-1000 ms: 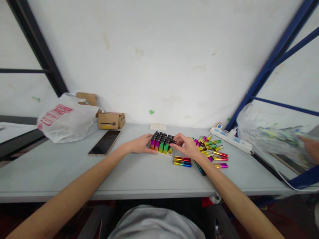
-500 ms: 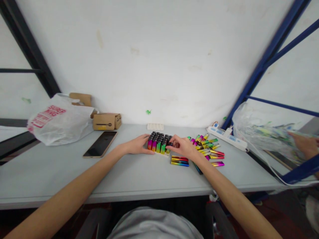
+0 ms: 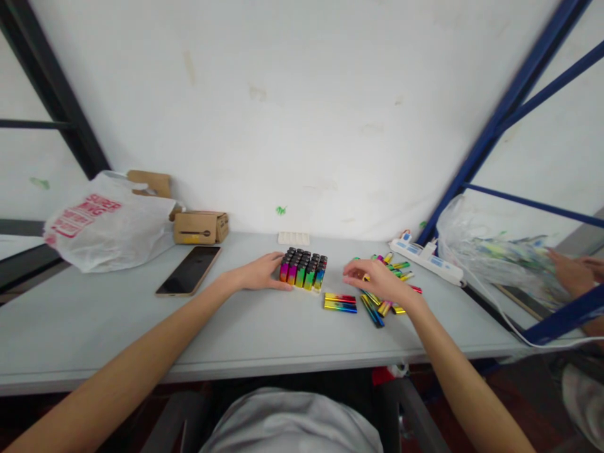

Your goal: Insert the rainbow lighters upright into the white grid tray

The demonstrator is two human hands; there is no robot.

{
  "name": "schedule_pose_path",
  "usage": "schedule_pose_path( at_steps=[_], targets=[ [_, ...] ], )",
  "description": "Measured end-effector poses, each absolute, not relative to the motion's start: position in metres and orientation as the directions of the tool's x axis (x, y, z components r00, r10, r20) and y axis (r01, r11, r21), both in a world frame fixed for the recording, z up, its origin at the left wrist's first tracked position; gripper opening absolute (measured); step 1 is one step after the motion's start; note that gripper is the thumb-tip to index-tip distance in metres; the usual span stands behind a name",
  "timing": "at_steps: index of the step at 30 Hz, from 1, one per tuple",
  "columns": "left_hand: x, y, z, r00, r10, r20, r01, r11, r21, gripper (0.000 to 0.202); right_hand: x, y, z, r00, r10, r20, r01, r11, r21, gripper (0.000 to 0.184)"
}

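Note:
A tray [image 3: 300,289] packed with upright lighters [image 3: 302,267] stands on the table; they have black tops and shiny rainbow-coloured bodies. My left hand [image 3: 262,273] grips its left side, thumb at the front corner and fingers towards the back. To the right of the tray, my right hand [image 3: 375,279] hovers over a heap of loose shiny lighters [image 3: 370,314], partly hiding them. Its fingers are bent and apart, with nothing visible between them. Between the tray and the heap, a few lighters [image 3: 340,303] lie side by side.
Behind the tray lies a white slotted tray [image 3: 293,238]. On the left are a phone [image 3: 189,270], a cardboard box [image 3: 195,228] and a white plastic bag [image 3: 111,223]. A power strip [image 3: 427,261] lies at the right, by a blue frame post [image 3: 476,151]. Beyond it, another person's hands [image 3: 573,274] handle clear plastic.
My right hand has left the tray's right end and moved right over the loose heap. A lighter now stands at that end of the tray. My left hand has stayed there.

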State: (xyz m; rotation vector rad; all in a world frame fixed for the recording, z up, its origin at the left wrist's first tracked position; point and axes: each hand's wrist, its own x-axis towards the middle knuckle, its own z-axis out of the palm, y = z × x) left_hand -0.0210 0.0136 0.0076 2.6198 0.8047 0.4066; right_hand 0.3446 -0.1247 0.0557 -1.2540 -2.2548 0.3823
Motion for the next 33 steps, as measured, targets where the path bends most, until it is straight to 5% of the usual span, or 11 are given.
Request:
schedule_pose_path(
  at_steps=[6,12,17,24,27,33],
  targets=[
    [-0.021,0.012,0.008,0.796,0.59,0.135,0.505,-0.771,0.389,0.093,0.365,-0.157,0.054,-0.462,0.843,0.277,0.794,0.532,-0.294,0.026],
    [-0.021,0.012,0.008,0.794,0.586,0.161,0.491,-0.775,0.398,0.096,0.383,-0.187,0.086,-0.26,0.887,0.382,0.864,0.39,-0.319,0.025],
    [-0.021,0.012,0.009,0.798,0.583,0.156,0.487,-0.775,0.403,0.097,0.371,-0.215,0.046,-0.187,0.932,0.311,0.908,0.284,-0.307,0.02],
    [-0.022,0.012,0.008,0.795,0.588,0.152,0.491,-0.77,0.408,0.097,0.352,-0.203,0.001,-0.095,0.943,0.319,0.993,0.11,-0.03,0.016],
    [-0.022,0.012,0.008,0.794,0.585,0.164,0.485,-0.773,0.408,0.096,0.352,-0.194,0.003,-0.128,0.918,0.374,0.983,0.168,-0.076,0.02],
    [-0.023,0.012,0.008,0.796,0.581,0.169,0.488,-0.781,0.39,0.093,0.353,-0.159,0.026,-0.004,0.8,0.599,0.873,0.296,-0.388,0.041]
  ],
)
